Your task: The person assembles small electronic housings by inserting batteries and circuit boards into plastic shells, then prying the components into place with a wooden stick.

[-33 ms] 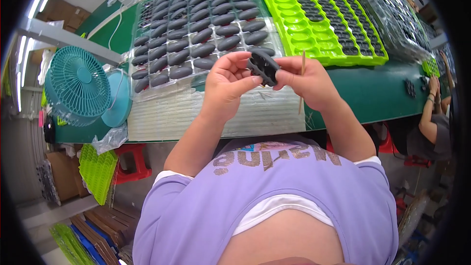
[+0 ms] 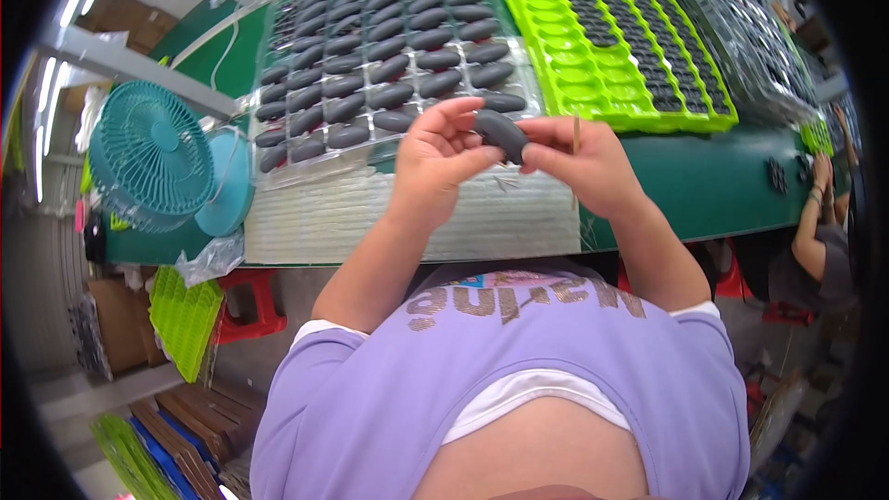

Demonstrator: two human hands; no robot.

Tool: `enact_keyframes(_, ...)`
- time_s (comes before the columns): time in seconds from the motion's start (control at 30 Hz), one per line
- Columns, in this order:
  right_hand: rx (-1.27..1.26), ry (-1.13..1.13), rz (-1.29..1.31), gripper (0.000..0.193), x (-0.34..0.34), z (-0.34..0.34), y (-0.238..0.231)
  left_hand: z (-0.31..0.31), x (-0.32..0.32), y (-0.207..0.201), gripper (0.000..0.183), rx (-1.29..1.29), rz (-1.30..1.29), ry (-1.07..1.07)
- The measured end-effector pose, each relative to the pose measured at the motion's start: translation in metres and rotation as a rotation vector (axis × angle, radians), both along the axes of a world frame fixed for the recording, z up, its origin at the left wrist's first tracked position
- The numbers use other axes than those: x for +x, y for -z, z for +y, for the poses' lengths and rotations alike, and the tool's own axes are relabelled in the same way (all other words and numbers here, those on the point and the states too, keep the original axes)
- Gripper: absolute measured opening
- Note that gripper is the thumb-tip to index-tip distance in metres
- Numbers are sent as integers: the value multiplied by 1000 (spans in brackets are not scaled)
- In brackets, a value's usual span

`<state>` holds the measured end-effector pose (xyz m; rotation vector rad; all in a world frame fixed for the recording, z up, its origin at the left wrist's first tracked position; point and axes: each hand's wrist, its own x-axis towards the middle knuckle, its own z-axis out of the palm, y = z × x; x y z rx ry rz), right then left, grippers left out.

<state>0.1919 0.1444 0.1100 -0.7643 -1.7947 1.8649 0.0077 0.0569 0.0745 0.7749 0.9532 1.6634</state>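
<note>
Between my two hands is a dark grey curved oval plastic part (image 2: 501,135), its smooth outer face showing. My left hand (image 2: 433,159) pinches its left end with thumb and fingers. The right end is gripped by my right hand (image 2: 591,167), thumb in front. A thin wooden stick (image 2: 576,136) stands upright along my right fingers, partly hidden by them. Just beyond my left hand lies a clear plastic tray (image 2: 319,169) with rows of similar grey parts. Under my hands a pale ribbed mat (image 2: 407,227) covers the table, with small thin scraps (image 2: 505,182) on it.
A bright green tray (image 2: 572,74) with dark parts stands at back right, beside stacked clear trays (image 2: 741,32). At left is a teal fan (image 2: 153,153) near a crumpled plastic bag (image 2: 211,261). Another person's arm (image 2: 810,222) rests at the green table's (image 2: 704,176) far right.
The grey part has been turned in my fingers, from its hollow inner side to its smooth outer side. The whole view has shifted slightly.
</note>
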Motion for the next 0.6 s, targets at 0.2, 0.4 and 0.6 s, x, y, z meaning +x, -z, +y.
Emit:
enact_keyframes(0.2, 541, 52, -100, 35, 2, -7, 11, -5, -4, -7, 48, 93, 600, 105)
enact_keyframes(0.4, 256, 60, -25, 36, -1, 0, 12, 15, -68, -33, 31, 82, 1147, -52)
enact_keyframes(0.6, 67, 116, -21, 31, 19, 17, 18, 57, -218, -46, 44, -290, 1481, -655)
